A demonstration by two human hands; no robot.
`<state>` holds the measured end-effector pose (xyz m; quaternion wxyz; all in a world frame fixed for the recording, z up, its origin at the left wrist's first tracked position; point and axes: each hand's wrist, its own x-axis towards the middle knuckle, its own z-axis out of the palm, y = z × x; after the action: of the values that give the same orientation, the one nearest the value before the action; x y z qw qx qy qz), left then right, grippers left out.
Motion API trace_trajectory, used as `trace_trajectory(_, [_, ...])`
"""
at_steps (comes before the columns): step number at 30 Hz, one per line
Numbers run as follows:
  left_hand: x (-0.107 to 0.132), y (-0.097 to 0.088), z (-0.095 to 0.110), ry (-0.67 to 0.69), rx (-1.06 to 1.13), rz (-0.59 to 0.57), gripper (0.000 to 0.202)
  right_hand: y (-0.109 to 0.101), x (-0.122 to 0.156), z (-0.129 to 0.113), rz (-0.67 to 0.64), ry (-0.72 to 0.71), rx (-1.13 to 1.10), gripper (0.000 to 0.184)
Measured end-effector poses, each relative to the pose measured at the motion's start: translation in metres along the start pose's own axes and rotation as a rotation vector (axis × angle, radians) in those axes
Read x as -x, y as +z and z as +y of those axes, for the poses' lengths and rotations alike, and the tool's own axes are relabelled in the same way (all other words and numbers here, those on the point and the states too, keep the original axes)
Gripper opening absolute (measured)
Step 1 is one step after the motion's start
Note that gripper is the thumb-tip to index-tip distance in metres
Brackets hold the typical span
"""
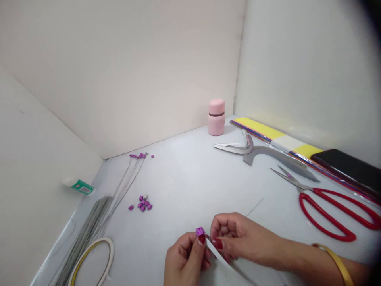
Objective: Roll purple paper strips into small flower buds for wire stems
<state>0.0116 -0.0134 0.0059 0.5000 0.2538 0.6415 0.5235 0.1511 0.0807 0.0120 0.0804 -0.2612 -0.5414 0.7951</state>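
Note:
My left hand (187,258) is closed, thumb and fingers pinching a small purple folded-paper bud (200,231). A narrow white strip (220,258) runs from just below the bud toward the lower right. Close beside it, my right hand (238,238) is closed, its thumb and fingertips at the strip near the bud. Some of the right fingers are hidden behind the strip and thumb. A thin wire (255,206) sticks out beyond the right hand; its other end is hidden.
Loose purple buds (143,204) and wire-stemmed buds (138,156) lie left, near a wire bundle (86,234) and a tape roll (111,250). Red-handled scissors (303,188), grey strips (268,151), a black phone (351,169) and coloured sheets (258,128) lie right. A pink flask (216,119) stands behind.

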Motion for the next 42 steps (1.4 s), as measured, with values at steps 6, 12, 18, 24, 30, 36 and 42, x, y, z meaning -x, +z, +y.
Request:
trace_trajectory(6, [0.002, 0.001, -0.005, 0.064, -0.212, -0.043, 0.044, 0.010, 0.001, 0.006, 0.136, -0.069, 0.082, 0.030])
trace_trajectory(12, [0.002, 0.001, -0.010, 0.054, -0.254, -0.104, 0.042, 0.012, 0.001, 0.005, 0.139, -0.087, 0.072, 0.020])
trace_trajectory(18, [0.003, 0.000, -0.006, 0.067, -0.245, -0.054, 0.039, 0.010, 0.000, 0.004, 0.146, -0.087, 0.087, 0.018])
trace_trajectory(24, [0.004, -0.001, -0.002, 0.019, -0.132, 0.004, 0.036, 0.012, 0.002, 0.010, 0.065, -0.071, 0.117, 0.017])
trace_trajectory(30, [0.001, -0.003, -0.002, -0.021, -0.097, 0.033, 0.035, 0.011, 0.001, 0.013, 0.040, 0.050, 0.035, 0.005])
trace_trajectory(36, [0.004, 0.001, -0.001, 0.032, -0.186, 0.017, 0.030, 0.013, 0.000, 0.010, 0.093, 0.042, 0.039, 0.021])
trace_trajectory(42, [0.008, 0.002, 0.000, 0.140, -0.285, 0.005, 0.027, 0.014, 0.004, 0.006, 0.115, 0.024, 0.136, 0.027])
